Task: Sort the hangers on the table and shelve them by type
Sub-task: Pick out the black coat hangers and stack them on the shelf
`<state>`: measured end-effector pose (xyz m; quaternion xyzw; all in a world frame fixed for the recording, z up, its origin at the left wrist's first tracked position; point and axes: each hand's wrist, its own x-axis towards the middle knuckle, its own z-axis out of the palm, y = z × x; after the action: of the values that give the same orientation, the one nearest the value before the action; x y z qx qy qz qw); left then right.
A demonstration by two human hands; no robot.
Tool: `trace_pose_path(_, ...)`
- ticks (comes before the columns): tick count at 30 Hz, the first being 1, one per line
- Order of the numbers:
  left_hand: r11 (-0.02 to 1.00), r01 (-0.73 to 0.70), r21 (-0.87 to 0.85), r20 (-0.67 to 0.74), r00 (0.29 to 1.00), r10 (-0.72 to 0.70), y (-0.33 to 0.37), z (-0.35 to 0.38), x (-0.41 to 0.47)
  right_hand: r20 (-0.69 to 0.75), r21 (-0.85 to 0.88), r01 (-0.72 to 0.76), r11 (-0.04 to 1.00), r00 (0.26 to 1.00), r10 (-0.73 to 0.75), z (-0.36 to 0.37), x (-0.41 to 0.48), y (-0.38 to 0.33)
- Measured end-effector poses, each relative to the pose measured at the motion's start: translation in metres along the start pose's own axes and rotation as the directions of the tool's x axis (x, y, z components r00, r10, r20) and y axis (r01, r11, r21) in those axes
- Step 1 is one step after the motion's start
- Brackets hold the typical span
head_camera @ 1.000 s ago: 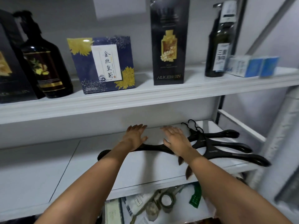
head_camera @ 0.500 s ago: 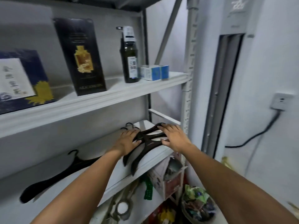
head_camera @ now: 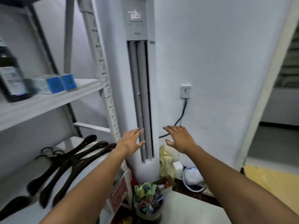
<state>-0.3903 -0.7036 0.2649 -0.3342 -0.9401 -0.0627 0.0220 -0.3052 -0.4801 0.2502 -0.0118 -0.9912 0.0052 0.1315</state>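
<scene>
Held left hand (head_camera: 131,141) and right hand (head_camera: 179,139) out in mid-air before white tower air conditioner (head_camera: 139,26), fingers (head_camera: 135,132) straight, spread, released, grasping nothing. Saw dark hangers (head_camera: 69,160) fanned flat on lower shelf (head_camera: 21,173), hooks toward back wall, apart from both hands. Saw dark bottle (head_camera: 9,78) and 2 blue-ended boxes (head_camera: 53,84) on upper shelf (head_camera: 48,102).

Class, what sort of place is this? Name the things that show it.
Probably a storeroom or back room: a metal shelving rack holds black hangers and small boxes, and a tower air conditioner stands beside it, near a full waste bin.
</scene>
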Motion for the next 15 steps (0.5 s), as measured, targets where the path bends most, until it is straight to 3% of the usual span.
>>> trace_pose_path(8, 0.970, -0.234, -0.066, 0.026, 0.971, 0.236, 0.128, 0.020, 0.069, -0.013, -0.022, -0.244, 0.970, 0.970, 0.244, -0.006, -0.066, 0.108)
trace_pose_path(15, 0.892, -0.445, -0.082, 0.085, 0.888, 0.451, 0.234, 0.048, 0.105, -0.022, 0.012, -0.408, 0.913, 0.913, 0.408, -0.013, -0.147, 0.180)
